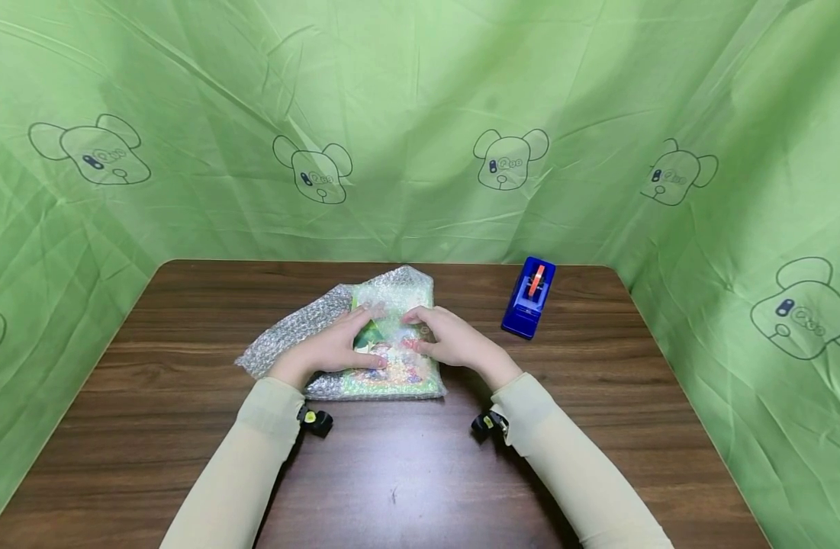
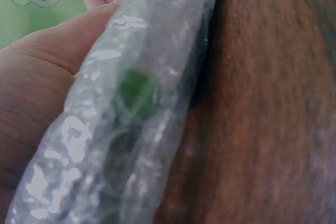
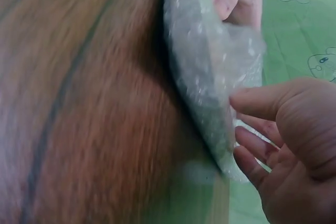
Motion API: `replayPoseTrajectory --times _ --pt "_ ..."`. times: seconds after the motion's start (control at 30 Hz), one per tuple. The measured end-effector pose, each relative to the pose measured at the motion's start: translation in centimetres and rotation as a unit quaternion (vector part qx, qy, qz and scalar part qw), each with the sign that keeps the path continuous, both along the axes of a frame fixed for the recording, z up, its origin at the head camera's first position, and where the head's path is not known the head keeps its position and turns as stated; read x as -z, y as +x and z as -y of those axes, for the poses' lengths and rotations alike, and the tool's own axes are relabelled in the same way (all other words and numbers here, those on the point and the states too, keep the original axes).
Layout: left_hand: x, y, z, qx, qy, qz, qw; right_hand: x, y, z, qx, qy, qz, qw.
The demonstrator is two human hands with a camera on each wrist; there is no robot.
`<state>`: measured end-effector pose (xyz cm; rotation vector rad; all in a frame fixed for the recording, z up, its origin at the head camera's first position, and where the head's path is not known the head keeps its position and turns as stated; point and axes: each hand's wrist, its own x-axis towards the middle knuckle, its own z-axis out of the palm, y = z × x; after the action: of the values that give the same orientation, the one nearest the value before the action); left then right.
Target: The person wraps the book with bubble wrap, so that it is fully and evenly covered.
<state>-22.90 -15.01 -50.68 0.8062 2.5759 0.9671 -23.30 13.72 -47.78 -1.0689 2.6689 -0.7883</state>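
A flat, book-like item with a colourful green printed cover lies in bubble wrap [image 1: 392, 385] on the table. My left hand [image 1: 340, 343] rests on top of the wrapped item, thumb and fingers spread apart. My right hand [image 1: 454, 339] is at its right side, with thumb and fingertips touching the wrap. In the right wrist view, the right hand [image 3: 299, 129] has loosely bent fingers against the wrap's edge, and a loose flap of wrap stands up beyond the thumb. The left wrist view shows the side of the wrapped item [image 2: 121, 108] close up, partly covering the left hand.
A loose length of bubble wrap [image 1: 275, 343] stretches out to the left. A blue tape dispenser [image 1: 528, 301] with an orange part stands at the back right of the brown wooden table [image 1: 406, 473]. Green cloth [image 1: 406, 99] hangs behind and at the sides.
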Motion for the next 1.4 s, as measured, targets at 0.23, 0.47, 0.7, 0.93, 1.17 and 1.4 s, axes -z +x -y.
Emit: replayPoseTrajectory --times 0.23,0.47,0.7,0.93,1.17,1.4 --pt "-0.1 0.1 0.0 0.001 0.002 0.003 1.0000 -0.1 -0.3 -0.5 0.002 0.047 -0.016 0.999" --pt "-0.1 0.3 0.0 0.002 0.000 -0.003 1.0000 -0.7 -1.3 -0.8 -0.003 0.089 0.036 0.995" --pt "0.0 0.3 0.0 0.003 0.007 0.004 1.0000 -0.8 -2.3 -1.0 -0.038 0.104 0.087 0.990" --pt "-0.2 0.2 0.1 0.000 -0.001 -0.002 1.0000 -0.6 -2.9 -1.2 -0.044 0.094 0.097 0.990" --pt "-0.5 0.1 0.1 -0.002 -0.022 -0.023 0.9995 -0.9 -2.8 -1.2 -0.033 0.122 0.098 0.987" --pt "-1.5 -0.1 0.5 -0.014 -0.050 -0.086 0.9949 -1.2 -2.8 -1.0 -0.028 0.118 0.102 0.987"
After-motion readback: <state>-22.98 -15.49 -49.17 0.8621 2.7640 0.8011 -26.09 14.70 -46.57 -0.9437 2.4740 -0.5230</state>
